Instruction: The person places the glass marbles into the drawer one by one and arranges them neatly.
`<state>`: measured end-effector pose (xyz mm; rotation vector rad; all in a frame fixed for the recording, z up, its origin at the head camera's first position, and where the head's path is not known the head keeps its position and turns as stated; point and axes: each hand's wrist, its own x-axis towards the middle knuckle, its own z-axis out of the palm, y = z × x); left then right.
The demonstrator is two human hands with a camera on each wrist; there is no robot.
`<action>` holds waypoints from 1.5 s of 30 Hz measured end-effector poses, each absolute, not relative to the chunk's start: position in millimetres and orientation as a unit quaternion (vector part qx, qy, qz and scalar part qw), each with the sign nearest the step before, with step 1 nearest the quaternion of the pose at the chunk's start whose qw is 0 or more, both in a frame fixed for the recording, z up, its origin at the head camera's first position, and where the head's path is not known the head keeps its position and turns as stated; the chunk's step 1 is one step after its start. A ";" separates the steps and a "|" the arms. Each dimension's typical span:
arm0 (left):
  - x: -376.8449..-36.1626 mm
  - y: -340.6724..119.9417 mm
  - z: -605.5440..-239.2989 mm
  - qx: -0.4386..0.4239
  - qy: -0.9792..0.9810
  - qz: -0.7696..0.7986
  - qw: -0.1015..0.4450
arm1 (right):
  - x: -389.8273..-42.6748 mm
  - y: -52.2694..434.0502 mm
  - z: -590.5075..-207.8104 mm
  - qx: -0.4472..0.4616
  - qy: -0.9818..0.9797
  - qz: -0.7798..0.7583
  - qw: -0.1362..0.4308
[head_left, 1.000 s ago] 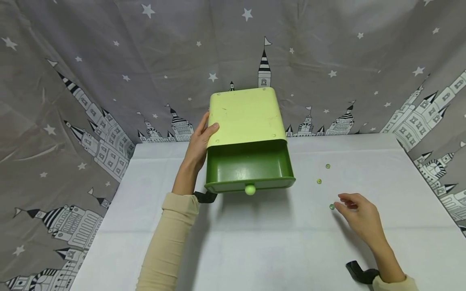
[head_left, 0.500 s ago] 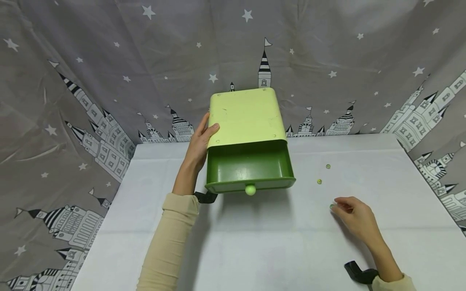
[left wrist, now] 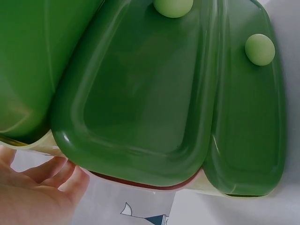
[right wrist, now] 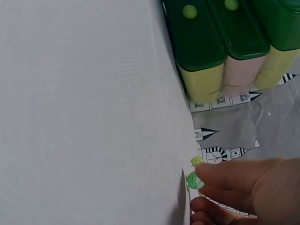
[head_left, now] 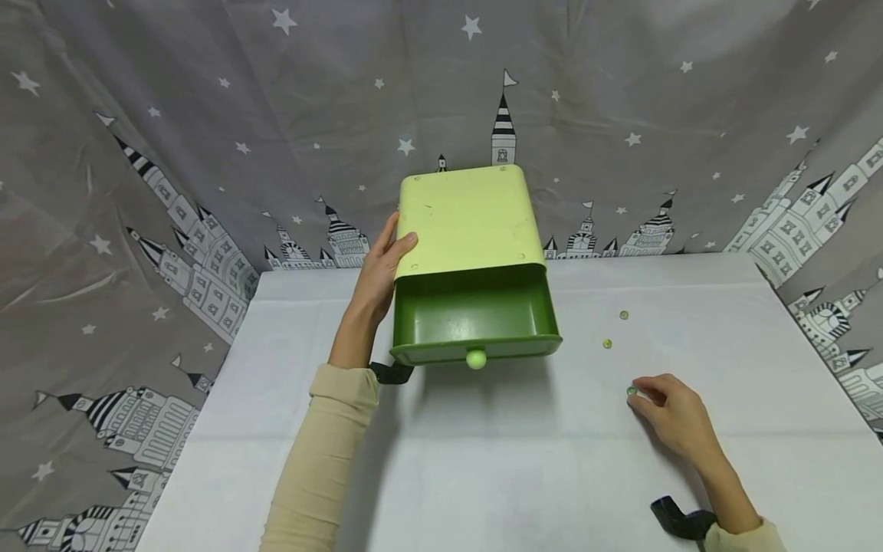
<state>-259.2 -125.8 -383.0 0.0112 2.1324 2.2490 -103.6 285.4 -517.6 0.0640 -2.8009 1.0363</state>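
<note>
A mini drawer cabinet [head_left: 469, 218] with a pale yellow-green top stands at the back of the table. Its top green drawer [head_left: 476, 310] is pulled out, and nothing shows inside. My left hand [head_left: 375, 280] rests against the cabinet's left side, thumb over the top edge; in the left wrist view its fingers [left wrist: 70, 185] touch the side wall. To the right, my right hand [head_left: 676, 414] pinches a small green glass bead [right wrist: 194, 180] between thumb and forefinger, low over the white cloth. Two yellow-green beads lie farther back, one nearer [head_left: 607, 343] and one beyond [head_left: 624, 314].
Two lower drawers, a middle one [left wrist: 140, 93] and a bottom one [left wrist: 251, 117], are pushed in, each with a round knob. White cloth [head_left: 483, 475] covers the table. A grey curtain [head_left: 310, 100] with castles and stars hangs behind and at both sides.
My right thumb and forefinger have closed in on the green bead from its right side. The left hand, cabinet and two yellow-green beads keep their places.
</note>
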 end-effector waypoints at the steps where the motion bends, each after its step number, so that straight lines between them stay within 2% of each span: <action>1: -259.3 -125.8 -382.9 0.004 0.687 0.727 0.022 | -104.0 285.2 -518.0 0.022 -0.935 0.345 0.078; 15: -260.2 -125.2 -383.4 0.007 0.688 0.726 0.023 | -104.3 285.0 -522.0 0.020 -0.932 0.350 0.093; 36: -257.7 -125.5 -382.2 0.003 0.689 0.724 0.020 | -103.5 284.6 -521.8 0.013 -0.933 0.352 0.080; 45: -259.5 -125.9 -383.2 0.007 0.693 0.721 0.020 | -103.4 285.1 -522.6 0.016 -0.931 0.351 0.103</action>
